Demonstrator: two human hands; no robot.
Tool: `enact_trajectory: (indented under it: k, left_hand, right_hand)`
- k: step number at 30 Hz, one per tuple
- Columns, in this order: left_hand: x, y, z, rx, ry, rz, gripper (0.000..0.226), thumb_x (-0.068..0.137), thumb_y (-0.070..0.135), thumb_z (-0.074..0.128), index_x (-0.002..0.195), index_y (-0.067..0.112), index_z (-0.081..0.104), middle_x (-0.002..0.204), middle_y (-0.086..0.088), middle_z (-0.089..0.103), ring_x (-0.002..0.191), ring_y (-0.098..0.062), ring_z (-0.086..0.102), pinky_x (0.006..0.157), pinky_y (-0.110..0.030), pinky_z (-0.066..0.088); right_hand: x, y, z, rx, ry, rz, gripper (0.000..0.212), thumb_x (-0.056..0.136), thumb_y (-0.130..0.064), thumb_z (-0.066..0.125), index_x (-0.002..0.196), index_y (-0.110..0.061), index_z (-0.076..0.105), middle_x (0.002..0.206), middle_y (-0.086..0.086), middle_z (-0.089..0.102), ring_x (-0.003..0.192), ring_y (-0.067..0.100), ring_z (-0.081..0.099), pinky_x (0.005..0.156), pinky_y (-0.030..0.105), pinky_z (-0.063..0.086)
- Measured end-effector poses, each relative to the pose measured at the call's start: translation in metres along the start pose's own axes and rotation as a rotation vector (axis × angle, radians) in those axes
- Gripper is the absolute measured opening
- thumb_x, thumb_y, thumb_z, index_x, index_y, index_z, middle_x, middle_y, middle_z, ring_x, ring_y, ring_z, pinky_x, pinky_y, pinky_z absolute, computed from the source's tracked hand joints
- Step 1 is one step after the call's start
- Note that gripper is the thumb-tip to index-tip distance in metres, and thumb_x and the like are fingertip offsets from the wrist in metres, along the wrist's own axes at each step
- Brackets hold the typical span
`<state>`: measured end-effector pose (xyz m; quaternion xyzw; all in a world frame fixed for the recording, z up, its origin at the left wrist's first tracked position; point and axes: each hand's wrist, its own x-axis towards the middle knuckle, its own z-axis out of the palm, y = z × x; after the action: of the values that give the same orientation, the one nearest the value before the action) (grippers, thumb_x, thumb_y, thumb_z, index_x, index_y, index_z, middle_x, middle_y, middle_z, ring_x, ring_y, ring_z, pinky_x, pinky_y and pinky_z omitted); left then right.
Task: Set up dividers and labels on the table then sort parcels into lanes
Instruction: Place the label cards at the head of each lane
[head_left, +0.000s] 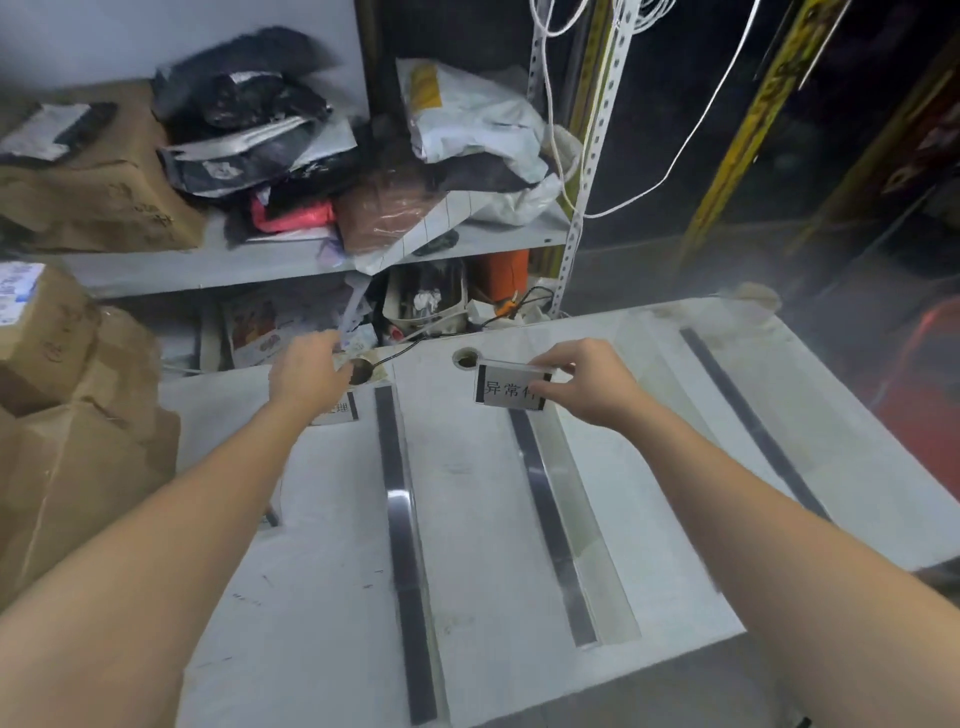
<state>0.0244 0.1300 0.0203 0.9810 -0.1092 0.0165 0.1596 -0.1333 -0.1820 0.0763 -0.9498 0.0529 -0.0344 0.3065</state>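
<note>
A white table (467, 519) carries three dark divider strips: a left one (402, 519), a middle one (550, 525) with a clear upright panel beside it, and a right one (753, 421). My right hand (587, 384) pinches a white label card (506, 391) with black characters at the far end of the middle strip. My left hand (309, 371) is at the table's far left edge, fingers curled over something I cannot make out. A second label (340, 408) lies partly hidden under that wrist.
Cardboard boxes (67, 415) crowd the left side. A grey shelf (291, 260) behind the table holds parcels in black, white and brown bags (467, 119). Two cable holes (466, 358) open at the table's far edge. White cords (675, 156) hang at the right.
</note>
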Motion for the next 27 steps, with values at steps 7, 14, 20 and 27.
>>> enact_trajectory:
  k: [7, 14, 20, 27]
  left_hand:
    - [-0.054, 0.122, -0.018, 0.128, 0.104, -0.042, 0.031, 0.091, 0.037, 0.057, 0.097, 0.007, 0.058, 0.091, -0.014, 0.061, 0.097, -0.039, 0.060, 0.070, -0.039, 0.043]
    - [-0.090, 0.241, -0.003, 0.121, 0.071, -0.038, 0.041, 0.088, 0.043, 0.055, 0.115, 0.013, 0.061, 0.107, -0.014, 0.065, 0.101, -0.037, 0.060, 0.081, -0.041, 0.050]
    - [-0.082, 0.315, 0.009, 0.113, 0.062, 0.048, 0.036, 0.085, 0.041, 0.058, 0.107, 0.014, 0.063, 0.110, -0.013, 0.064, 0.106, -0.035, 0.058, 0.083, -0.044, 0.052]
    - [-0.038, 0.360, 0.043, 0.134, 0.016, 0.106, 0.036, 0.091, 0.040, 0.056, 0.113, 0.011, 0.060, 0.108, -0.012, 0.063, 0.101, -0.033, 0.058, 0.078, -0.042, 0.051]
  right_hand:
    - [-0.041, 0.065, -0.076, 0.011, 0.032, -0.060, 0.026, 0.087, -0.022, 0.074, 0.111, -0.014, 0.076, 0.108, 0.000, 0.074, 0.092, 0.014, 0.061, 0.086, 0.031, 0.051]
    - [-0.084, 0.144, -0.161, -0.059, 0.031, -0.066, 0.021, 0.087, -0.016, 0.074, 0.108, -0.017, 0.078, 0.104, 0.002, 0.074, 0.091, 0.017, 0.060, 0.086, 0.036, 0.053]
    - [-0.090, 0.198, -0.202, -0.108, 0.035, -0.007, 0.021, 0.088, -0.012, 0.073, 0.108, -0.011, 0.077, 0.097, 0.002, 0.073, 0.087, 0.019, 0.060, 0.079, 0.031, 0.050]
    - [-0.052, 0.244, -0.204, -0.114, 0.014, 0.059, 0.024, 0.087, -0.015, 0.074, 0.110, -0.013, 0.077, 0.106, 0.006, 0.075, 0.091, 0.024, 0.064, 0.079, 0.036, 0.053]
